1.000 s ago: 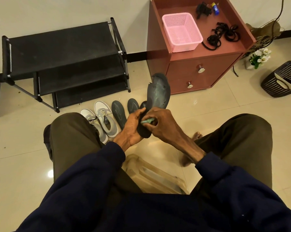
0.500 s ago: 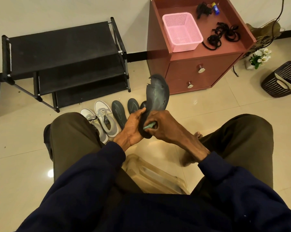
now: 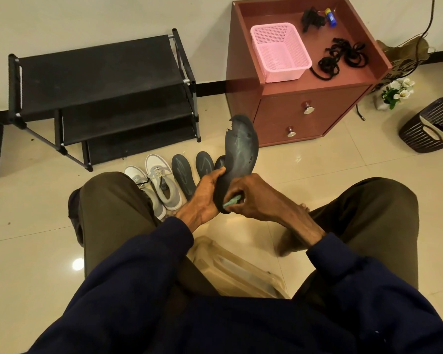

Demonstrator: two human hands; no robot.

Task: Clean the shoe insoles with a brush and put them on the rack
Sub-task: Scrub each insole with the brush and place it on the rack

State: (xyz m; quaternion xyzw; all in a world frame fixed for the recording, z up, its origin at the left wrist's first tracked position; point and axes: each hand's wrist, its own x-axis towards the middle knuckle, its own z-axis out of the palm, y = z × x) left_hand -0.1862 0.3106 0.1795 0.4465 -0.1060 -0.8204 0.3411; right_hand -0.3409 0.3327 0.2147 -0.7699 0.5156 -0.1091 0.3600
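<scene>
3 shelves on the black rack (image 3: pixel 98 80) far left by the wall, and no insole sits on it yet. Just in front of it on the tile there's a pair of grey-white sneakers (image 3: pixel 161 185), then 2 dark floor insoles (image 3: pixel 183 175) lying flat, with a 3rd mostly hidden behind the one in hand.

Left hand (image 3: pixel 207 192) grips the heel end of the worn insole (image 3: pixel 241 149), holding it up between the knees with the ragged toe pointing away. Right hand (image 3: pixel 256 198) is curled round a small green brush (image 3: pixel 232 201) pressed to the heel area.

My take: short strokes from heel to toe. Go easy near that torn toe edge so the bristles don't snag it, and back the insole with the left fingers so it doesn't flop.

Further right, the red-brown cabinet (image 3: pixel 317 118) looks near the toe tip, so swinging that way seems tight. Open tile lies toward the rack, so I'd carry the insole leftward, over the sneakers.
</scene>
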